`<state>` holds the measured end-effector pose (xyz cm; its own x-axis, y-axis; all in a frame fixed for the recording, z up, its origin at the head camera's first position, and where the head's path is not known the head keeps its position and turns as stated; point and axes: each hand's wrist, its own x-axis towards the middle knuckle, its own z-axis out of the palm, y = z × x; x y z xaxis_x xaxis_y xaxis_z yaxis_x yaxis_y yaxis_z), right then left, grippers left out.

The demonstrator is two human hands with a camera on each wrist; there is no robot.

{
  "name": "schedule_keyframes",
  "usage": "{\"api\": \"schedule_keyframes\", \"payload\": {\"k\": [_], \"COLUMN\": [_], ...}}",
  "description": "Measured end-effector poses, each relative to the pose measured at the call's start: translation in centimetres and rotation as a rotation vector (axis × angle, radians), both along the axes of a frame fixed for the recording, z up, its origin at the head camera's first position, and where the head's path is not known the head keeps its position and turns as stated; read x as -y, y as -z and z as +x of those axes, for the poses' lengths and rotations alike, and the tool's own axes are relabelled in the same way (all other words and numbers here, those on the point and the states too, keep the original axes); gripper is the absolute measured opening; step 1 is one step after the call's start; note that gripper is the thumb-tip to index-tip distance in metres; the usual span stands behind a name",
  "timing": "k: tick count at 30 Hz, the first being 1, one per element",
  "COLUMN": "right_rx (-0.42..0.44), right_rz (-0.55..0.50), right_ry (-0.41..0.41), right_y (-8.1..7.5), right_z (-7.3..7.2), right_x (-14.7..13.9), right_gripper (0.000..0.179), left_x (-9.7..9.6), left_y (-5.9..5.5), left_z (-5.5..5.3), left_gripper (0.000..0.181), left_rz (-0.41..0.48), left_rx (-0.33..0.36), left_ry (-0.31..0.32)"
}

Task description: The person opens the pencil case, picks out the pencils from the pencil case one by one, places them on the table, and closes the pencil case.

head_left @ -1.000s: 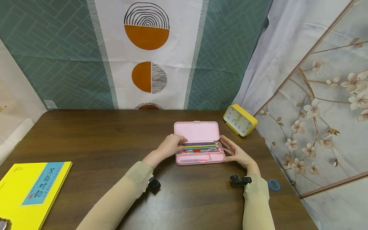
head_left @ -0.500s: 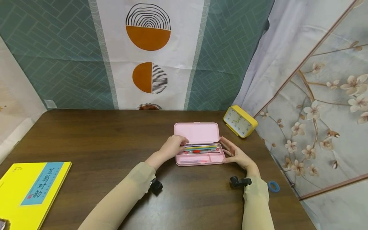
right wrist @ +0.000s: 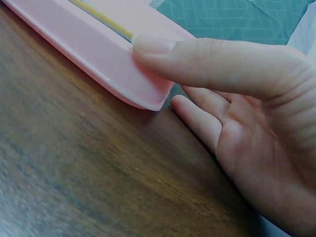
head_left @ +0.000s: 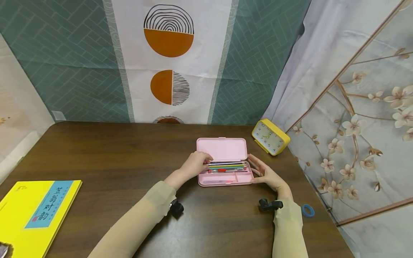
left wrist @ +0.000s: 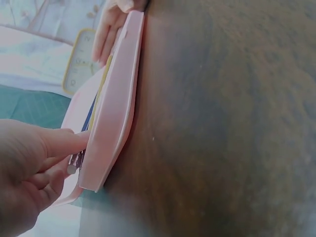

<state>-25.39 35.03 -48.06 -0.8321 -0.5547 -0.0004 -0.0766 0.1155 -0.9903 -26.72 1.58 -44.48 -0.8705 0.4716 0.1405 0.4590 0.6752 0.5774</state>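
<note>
A pink pencil case (head_left: pixel 222 148) lies with its lid raised and tipped back. Colored pencils (head_left: pixel 227 165) and a red-marked pen (head_left: pixel 222 170) fill its rear compartment; a slim pink-and-violet pen (head_left: pixel 217 181) is in the front one. At the left end, my left hand (head_left: pixel 192 163) pinches a pencil, whose dark, silver-tipped end (left wrist: pixel 74 164) shows below the thumb in the left wrist view. The thumb lies over the case's wall. My right hand (head_left: pixel 266 174) is at the right end, its thumb (right wrist: pixel 155 49) touching the corner and its other fingers extended alongside.
A yellow alarm clock (head_left: pixel 271 137) stands behind the right hand. A blue ring, perhaps tape (head_left: pixel 307 210), lies by the right forearm. At the far left is a yellow book (head_left: pixel 19 204) with a blue title strip. Cloth hangings border the brown table (head_left: pixel 106 150).
The left hand has shifted slightly to the right over the ends of the pencils, and the rear pencils look a little disturbed. The right hand keeps its place at the case.
</note>
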Motion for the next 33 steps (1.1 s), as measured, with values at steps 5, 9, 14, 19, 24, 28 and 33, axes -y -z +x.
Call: {"api": "schedule_keyframes", "payload": {"k": [5,9,14,19,24,28,33], "right_rx": [-0.004,-0.007,-0.011,-0.014,-0.016,-0.009,-0.005], "right_rz": [-0.005,-0.008,-0.009,0.001,0.007,0.007,-0.005], "right_ry": [-0.003,-0.004,-0.01,-0.013,-0.007,-0.003,-0.012], "right_y": [-0.1,-0.1,0.0,0.0,0.0,-0.2,-0.2], "right_z": [0.0,0.0,0.0,-0.1,-0.2,-0.1,0.1], "right_x": [0.1,0.1,0.0,0.0,0.0,0.1,0.1], "right_gripper": [0.105,0.105,0.105,0.105,0.104,0.105,0.106], "left_x": [0.0,0.1,1.1,3.5,6.8,9.8,13.8], "left_y": [-0.3,-0.9,-1.9,-2.8,-3.3,-3.5,-3.0], "left_z": [0.1,0.4,1.0,1.4,1.6,1.9,2.4], "left_gripper": [0.021,0.022,0.02,0.018,0.019,0.02,0.022], "left_rz": [-0.001,0.03,0.091,0.181,0.281,0.311,0.316], "left_rx": [-0.03,-0.043,-0.06,-0.119,-0.131,-0.138,-0.105], "left_ry": [-0.008,-0.024,-0.046,-0.077,-0.099,-0.114,-0.166]}}
